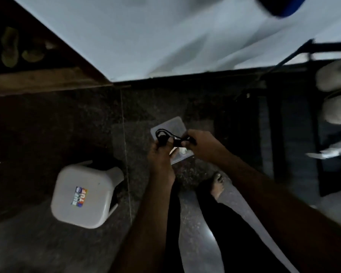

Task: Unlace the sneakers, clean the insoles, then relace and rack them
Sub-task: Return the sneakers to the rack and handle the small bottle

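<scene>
Above dark floor (47, 134), two hands, left hand (159, 154) and right hand (200, 143), grip one black lace (165, 135).

A black lace (166, 134) hangs bunched in loops between both hands, above a clear tray (173, 125) on the dark floor. The left hand (159, 152) pinches one looped end; the right hand (199, 142) grips the other. Pale sneakers (335, 91) sit on a dark rack (313, 119) at the right, blurred.
</scene>
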Available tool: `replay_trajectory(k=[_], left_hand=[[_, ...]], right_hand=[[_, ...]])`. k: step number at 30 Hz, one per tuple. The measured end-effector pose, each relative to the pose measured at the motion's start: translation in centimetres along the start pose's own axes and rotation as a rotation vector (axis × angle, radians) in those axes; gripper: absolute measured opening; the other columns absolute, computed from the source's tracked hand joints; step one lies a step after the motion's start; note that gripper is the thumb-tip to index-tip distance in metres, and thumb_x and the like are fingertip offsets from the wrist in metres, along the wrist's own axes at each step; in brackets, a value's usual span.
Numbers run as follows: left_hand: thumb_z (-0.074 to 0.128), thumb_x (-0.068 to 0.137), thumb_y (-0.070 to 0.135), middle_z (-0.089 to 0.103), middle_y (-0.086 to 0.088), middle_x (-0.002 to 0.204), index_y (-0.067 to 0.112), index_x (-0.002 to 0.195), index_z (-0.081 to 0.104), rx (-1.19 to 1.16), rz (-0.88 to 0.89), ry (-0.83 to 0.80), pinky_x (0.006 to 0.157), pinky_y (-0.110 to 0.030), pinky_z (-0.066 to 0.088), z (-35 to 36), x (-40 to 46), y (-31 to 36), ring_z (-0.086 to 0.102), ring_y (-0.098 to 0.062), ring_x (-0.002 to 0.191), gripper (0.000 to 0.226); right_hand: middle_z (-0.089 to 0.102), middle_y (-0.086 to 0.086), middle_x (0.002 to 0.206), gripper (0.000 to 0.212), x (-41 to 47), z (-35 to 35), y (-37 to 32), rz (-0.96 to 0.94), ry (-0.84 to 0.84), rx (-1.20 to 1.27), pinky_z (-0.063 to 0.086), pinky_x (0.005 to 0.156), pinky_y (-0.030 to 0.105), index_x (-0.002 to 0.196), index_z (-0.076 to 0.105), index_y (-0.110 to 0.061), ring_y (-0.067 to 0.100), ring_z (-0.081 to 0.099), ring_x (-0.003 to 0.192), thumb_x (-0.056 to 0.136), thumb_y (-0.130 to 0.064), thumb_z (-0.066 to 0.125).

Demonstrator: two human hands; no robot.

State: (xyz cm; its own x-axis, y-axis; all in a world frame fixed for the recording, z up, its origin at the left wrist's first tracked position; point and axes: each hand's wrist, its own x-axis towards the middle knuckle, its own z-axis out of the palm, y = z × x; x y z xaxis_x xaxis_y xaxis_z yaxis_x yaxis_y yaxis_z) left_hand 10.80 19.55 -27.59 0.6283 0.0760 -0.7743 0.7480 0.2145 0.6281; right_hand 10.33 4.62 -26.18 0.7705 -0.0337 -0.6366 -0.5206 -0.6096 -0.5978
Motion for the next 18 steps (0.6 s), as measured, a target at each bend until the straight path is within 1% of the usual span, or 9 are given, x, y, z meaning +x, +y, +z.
replay_trajectory(k=[2,5,6,8,10,12,14,16,18], left_hand=[[0.065,0.094,0.007,0.075,-0.001,0.104,0.016,0.111,0.068,-0.047,-0.073,0.057,0.068,-0.028,0.058,-2.0,4.2,-3.1,0.072,-0.016,0.094,0.019],[0.063,0.095,0.004,0.071,-0.009,0.109,0.012,0.116,0.065,-0.046,-0.155,0.152,0.077,-0.035,0.057,-4.1,11.2,-7.9,0.07,-0.021,0.096,0.023],[0.064,0.094,0.003,0.069,-0.013,0.112,0.012,0.115,0.064,-0.057,-0.18,0.189,0.084,-0.041,0.057,-4.8,13.4,-9.5,0.069,-0.027,0.101,0.022],[0.066,0.093,0.002,0.069,-0.014,0.112,0.016,0.106,0.062,-0.056,-0.222,0.23,0.095,-0.053,0.054,-5.5,18.0,-12.8,0.066,-0.036,0.11,0.02],[0.065,0.092,-0.002,0.066,-0.009,0.113,0.018,0.105,0.057,-0.044,-0.231,0.247,0.092,-0.055,0.055,-5.9,22.0,-15.9,0.065,-0.033,0.111,0.025],[0.059,0.093,-0.01,0.059,-0.009,0.119,0.014,0.12,0.052,-0.042,-0.2,0.235,0.079,-0.042,0.058,-5.7,25.4,-18.1,0.06,-0.032,0.112,0.036],[0.056,0.093,-0.013,0.058,-0.008,0.12,0.015,0.126,0.051,0.005,-0.139,0.2,0.074,-0.037,0.058,-5.5,28.9,-19.7,0.059,-0.031,0.112,0.044],[0.058,0.092,-0.011,0.061,-0.012,0.121,0.016,0.123,0.055,0.085,-0.037,0.171,0.083,-0.046,0.059,-5.2,32.3,-20.8,0.062,-0.033,0.112,0.041],[0.064,0.089,-0.006,0.065,-0.013,0.117,0.017,0.112,0.06,0.193,0.063,0.183,0.093,-0.052,0.056,-4.9,35.2,-21.6,0.064,-0.034,0.11,0.033]], right_hand=[[0.069,0.002,0.101,0.021,4.1,4.0,2.5,-0.044,-0.03,-0.031,0.043,0.073,0.025,0.111,0.068,-0.022,0.02,0.065,0.094,0.096,-0.033,0.06],[0.069,0.005,0.105,0.025,9.6,9.9,6.9,-0.071,-0.118,-0.101,0.033,0.07,0.022,0.114,0.071,-0.017,0.02,0.062,0.097,0.099,-0.028,0.054],[0.07,0.006,0.105,0.024,11.1,11.8,8.6,-0.044,-0.132,-0.094,0.034,0.07,0.024,0.113,0.072,-0.016,0.021,0.063,0.097,0.099,-0.025,0.055],[0.072,0.007,0.108,0.021,14.6,15.2,12.4,0.022,-0.109,-0.033,0.045,0.076,0.029,0.111,0.073,-0.016,0.025,0.065,0.099,0.097,-0.018,0.058],[0.072,0.009,0.109,0.021,17.9,17.5,15.6,0.052,-0.078,-0.01,0.045,0.079,0.027,0.11,0.074,-0.013,0.027,0.066,0.101,0.094,-0.012,0.059],[0.072,0.01,0.11,0.022,21.3,18.6,17.8,0.036,-0.051,-0.059,0.039,0.076,0.022,0.111,0.075,-0.012,0.028,0.066,0.101,0.095,-0.01,0.058],[0.069,0.011,0.114,0.024,25.1,18.9,19.3,0.002,0.001,-0.105,0.042,0.084,0.025,0.113,0.074,-0.014,0.028,0.065,0.104,0.095,-0.01,0.058],[0.068,0.01,0.12,0.026,29.4,18.6,19.8,-0.046,-0.003,-0.152,0.043,0.094,0.029,0.115,0.072,-0.013,0.028,0.063,0.11,0.095,-0.009,0.057],[0.064,0.011,0.128,0.028,33.5,18.6,20.0,-0.08,-0.089,-0.264,0.039,0.1,0.031,0.12,0.07,-0.012,0.029,0.059,0.116,0.097,-0.011,0.054]])
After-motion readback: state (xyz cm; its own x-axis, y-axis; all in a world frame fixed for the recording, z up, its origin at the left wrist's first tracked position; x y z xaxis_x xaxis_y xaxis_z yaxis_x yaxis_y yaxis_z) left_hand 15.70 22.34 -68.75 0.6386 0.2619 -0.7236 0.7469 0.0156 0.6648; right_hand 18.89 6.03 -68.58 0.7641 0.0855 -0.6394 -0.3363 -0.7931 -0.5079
